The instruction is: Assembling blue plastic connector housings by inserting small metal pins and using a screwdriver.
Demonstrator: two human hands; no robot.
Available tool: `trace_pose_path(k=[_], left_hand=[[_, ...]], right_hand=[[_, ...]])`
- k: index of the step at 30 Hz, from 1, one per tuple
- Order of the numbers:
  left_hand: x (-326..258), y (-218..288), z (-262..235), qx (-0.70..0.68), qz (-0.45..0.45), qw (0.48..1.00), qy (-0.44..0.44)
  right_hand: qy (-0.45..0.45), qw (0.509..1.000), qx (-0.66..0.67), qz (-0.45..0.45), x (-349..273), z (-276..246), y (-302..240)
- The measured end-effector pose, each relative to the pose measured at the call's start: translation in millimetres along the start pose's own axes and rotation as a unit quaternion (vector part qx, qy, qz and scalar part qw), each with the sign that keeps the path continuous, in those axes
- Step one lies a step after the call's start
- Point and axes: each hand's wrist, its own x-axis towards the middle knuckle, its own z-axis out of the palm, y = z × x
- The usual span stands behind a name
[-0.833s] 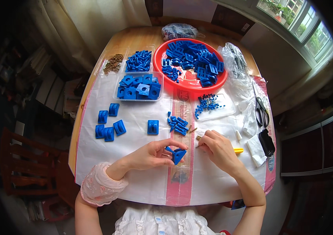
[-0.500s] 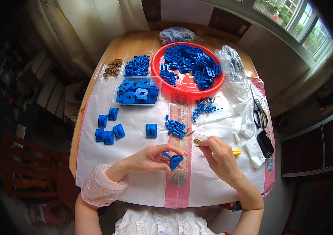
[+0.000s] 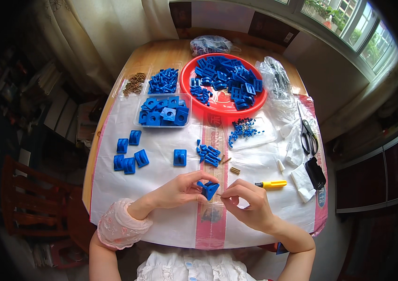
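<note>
My left hand [image 3: 180, 189] pinches a blue plastic bracket [image 3: 208, 188] between thumb and fingers, over the pink stripe of the table cover. Close on its right, my right hand [image 3: 250, 203] has thumb and forefinger closed on a thin brass pin [image 3: 219, 194], its tip pointing at the bracket. Beyond the right hand lie a few short brass pins [image 3: 235, 170]. Small blue wedge-shaped pieces [image 3: 209, 154] are heaped past the left hand. A single blue block with a raised loop [image 3: 180, 158] stands to their left, and several similar blocks [image 3: 129, 165] sit farther left.
A red basin [image 3: 224, 111] of blue parts stands at the back, beside clear trays of blue squares [image 3: 170, 114], blue pieces [image 3: 164, 80] and brass pins [image 3: 135, 84]. Tiny blue bits [image 3: 243, 131] lie mid-right. A yellow-handled tool [image 3: 273, 184], scissors [image 3: 309, 137] and a black holder [image 3: 316, 173] lie rightward.
My right hand has moved from the short brass pins left and nearer to me, bringing a thin pin beside the bracket. The left hand still holds the bracket, slightly turned.
</note>
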Motion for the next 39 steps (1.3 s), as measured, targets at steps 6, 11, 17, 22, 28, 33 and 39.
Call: trace_pose_path(k=[6,11,17,22,28,33,39], left_hand=[[1,4,11,0.034,0.022,0.997,0.061],[1,1,21,-0.004,0.006,0.994,0.105],[1,1,30,0.047,0.036,0.985,0.16],[2,0,36,0.089,0.046,0.98,0.174],[1,-4,35,0.069,0.019,0.984,0.162],[-1,3,35,-0.008,-0.033,0.985,0.166],[-1,2,36,-0.033,-0.024,0.984,0.175]], right_hand=[[-0.023,0.969,0.156,0.188,2,-5,18],[-0.041,0.882,0.376,0.281,3,-2,37],[-0.009,0.99,0.067,0.121,8,13,21],[-0.005,0.998,-0.011,0.06,4,21,27],[-0.005,0.999,-0.022,0.048,6,23,26],[-0.001,0.999,-0.02,0.035,4,26,29],[0.0,0.999,-0.033,0.028,5,25,29]])
